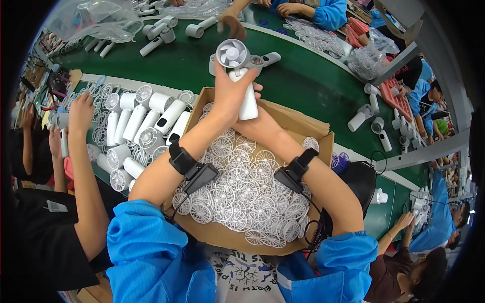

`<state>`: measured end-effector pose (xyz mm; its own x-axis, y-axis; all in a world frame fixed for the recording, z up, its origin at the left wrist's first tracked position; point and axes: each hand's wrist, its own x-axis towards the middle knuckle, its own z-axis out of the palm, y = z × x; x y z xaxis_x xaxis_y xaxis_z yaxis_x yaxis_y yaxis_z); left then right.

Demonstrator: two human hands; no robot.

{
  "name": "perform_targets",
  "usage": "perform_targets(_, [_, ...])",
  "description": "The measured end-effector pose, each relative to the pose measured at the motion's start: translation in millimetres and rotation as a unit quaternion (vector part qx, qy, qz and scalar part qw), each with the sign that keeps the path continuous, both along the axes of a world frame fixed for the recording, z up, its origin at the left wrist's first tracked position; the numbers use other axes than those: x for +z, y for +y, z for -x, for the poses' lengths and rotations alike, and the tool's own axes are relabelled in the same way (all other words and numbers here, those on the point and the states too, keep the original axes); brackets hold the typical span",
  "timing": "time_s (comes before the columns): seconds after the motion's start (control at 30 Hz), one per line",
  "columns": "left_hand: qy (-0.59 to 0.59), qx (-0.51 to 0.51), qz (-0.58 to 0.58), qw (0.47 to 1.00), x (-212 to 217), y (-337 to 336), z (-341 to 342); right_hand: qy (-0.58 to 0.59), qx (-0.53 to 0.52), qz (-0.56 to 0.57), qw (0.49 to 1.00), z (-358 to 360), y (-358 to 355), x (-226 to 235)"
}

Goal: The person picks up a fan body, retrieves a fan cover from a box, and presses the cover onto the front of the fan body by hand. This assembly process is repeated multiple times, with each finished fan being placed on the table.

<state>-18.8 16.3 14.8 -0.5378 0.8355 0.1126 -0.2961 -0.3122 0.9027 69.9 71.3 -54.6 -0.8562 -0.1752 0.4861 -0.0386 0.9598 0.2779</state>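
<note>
Below my forearms sits the open brown cardboard box (283, 117) heaped with round white plastic fan grilles (242, 192). Above its far edge I hold a white handheld fan (241, 81) upright, handle down, round head facing me. My left hand (228, 91) wraps the handle; my right hand (262, 123) grips beneath it.

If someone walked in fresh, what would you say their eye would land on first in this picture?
Probably the small white handheld fan, held up over the green belt by the left hand and right hand together. Right below it sits an open cardboard box heaped with white round plastic fan grilles. To the left lies a cluster of white fan bodies.
</note>
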Motion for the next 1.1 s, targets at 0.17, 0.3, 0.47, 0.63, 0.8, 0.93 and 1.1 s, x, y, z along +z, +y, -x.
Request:
perform_targets(0.17, [-0.014, 0.029, 0.025, 0.999, -2, 2, 8, -0.099, -0.058, 0.135, 0.984, -9, -4, -8])
perform_targets(0.3, [-0.038, 0.046, 0.04, 0.997, -6, -1, 13, -0.26, -0.134, 0.135, 0.947, -35, -8, 38])
perform_targets(0.47, [-0.036, -0.029, 0.02, 0.999, -7, 1, 7, -0.035, -0.157, 0.624, 0.764, -71, 15, 57])
perform_targets(0.63, [0.014, -0.168, -0.032, 0.985, -4, -5, -7, 0.198, 0.019, 0.858, 0.473, -73, 24, 51])
perform_targets(0.8, [0.077, -0.154, -0.029, 0.985, 2, -10, -12, 0.17, 0.081, 0.866, 0.463, -77, 24, 49])
perform_targets(0.93, [0.107, -0.127, -0.077, 0.983, 2, -9, -15, 0.163, 0.091, 0.865, 0.466, -78, 21, 53])
perform_targets(1.1, [0.116, -0.116, -0.067, 0.984, 7, -13, -11, 0.139, 0.078, 0.884, 0.439, -80, 15, 67])
